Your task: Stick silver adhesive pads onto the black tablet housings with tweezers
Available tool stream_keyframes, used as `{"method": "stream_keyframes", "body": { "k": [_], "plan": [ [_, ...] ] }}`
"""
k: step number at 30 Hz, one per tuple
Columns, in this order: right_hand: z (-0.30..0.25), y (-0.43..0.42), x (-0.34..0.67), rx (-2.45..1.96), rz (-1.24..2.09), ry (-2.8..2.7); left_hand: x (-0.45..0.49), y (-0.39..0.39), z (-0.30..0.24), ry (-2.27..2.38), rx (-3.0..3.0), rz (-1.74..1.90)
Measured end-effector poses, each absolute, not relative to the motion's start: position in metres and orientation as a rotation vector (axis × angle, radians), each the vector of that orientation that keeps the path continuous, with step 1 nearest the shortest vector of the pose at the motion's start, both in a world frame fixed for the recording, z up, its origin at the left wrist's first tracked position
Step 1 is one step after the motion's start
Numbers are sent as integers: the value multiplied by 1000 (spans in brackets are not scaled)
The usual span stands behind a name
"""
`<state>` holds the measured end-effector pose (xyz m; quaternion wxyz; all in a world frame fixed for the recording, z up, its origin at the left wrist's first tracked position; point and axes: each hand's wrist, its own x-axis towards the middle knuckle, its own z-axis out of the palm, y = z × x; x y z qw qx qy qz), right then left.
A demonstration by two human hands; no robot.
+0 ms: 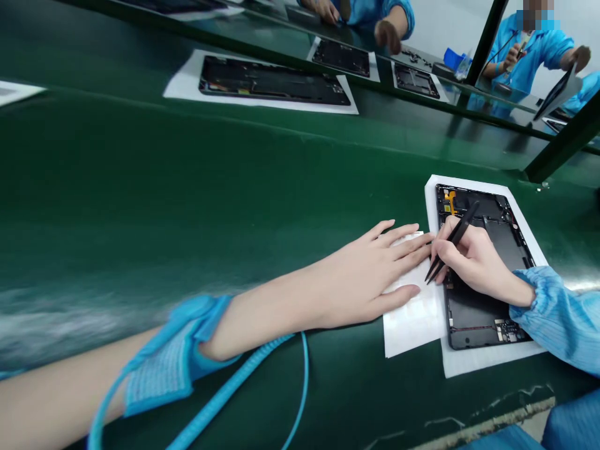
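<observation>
- The left hand reaches across from the left, palm down, with its fingers long, straight and spread apart. It grips nothing; it lies over a small white sheet, with the thumb laid across the sheet and set well away from the index finger.
- The right hand is curled, its thumb and fingers closed around black tweezers in the way one holds a pen. The back end of the tweezers points up and to the right.
- The two slim tips of the tweezers point down and to the left, slightly apart, over the small white sheet near its right side. Whether they touch it cannot be told.
- The left hand's longest fingertips come right up to the right hand's fingers; whether they touch cannot be told.
- An opened black tablet housing lies flat on the right of the green table, under the right hand, on a larger white sheet. The small sheet is just beside the housing's left edge.
- A blue strap wraps the left wrist, with a blue cord near it. A blue sleeve gathers at the right wrist.
- Along the top, another black housing lies on white paper. Beyond it, co-workers in blue are partly visible; one, at upper right, holds a tool.
</observation>
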<state>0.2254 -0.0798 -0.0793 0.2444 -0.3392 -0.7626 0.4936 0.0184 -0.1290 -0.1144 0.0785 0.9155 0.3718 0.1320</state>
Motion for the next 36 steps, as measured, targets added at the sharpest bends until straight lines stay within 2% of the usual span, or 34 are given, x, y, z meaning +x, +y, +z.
{"method": "stream_keyframes", "body": {
  "k": [11, 19, 24, 29, 34, 36],
  "plan": [
    [-76, -80, 223, -943, 1375, -2106, 17, -129, -116, 1114, 2743, 427],
    [-75, -80, 222, -855, 1404, -2122, 18, -130, -110, 1124, 2715, 306],
    [-72, -78, 221, -871, 1680, -1918, 14, -132, -115, 1114, 2731, 339],
    [-72, -74, 221, -756, 1898, -1648, 10, -135, -115, 1119, 2859, 496],
    [-71, -73, 220, -714, 2008, -1496, 26, -155, -98, 998, 2814, 947],
    [-69, -74, 220, -777, 1998, -1469, 39, -171, -94, 927, 2695, 1010]
  ]
}}
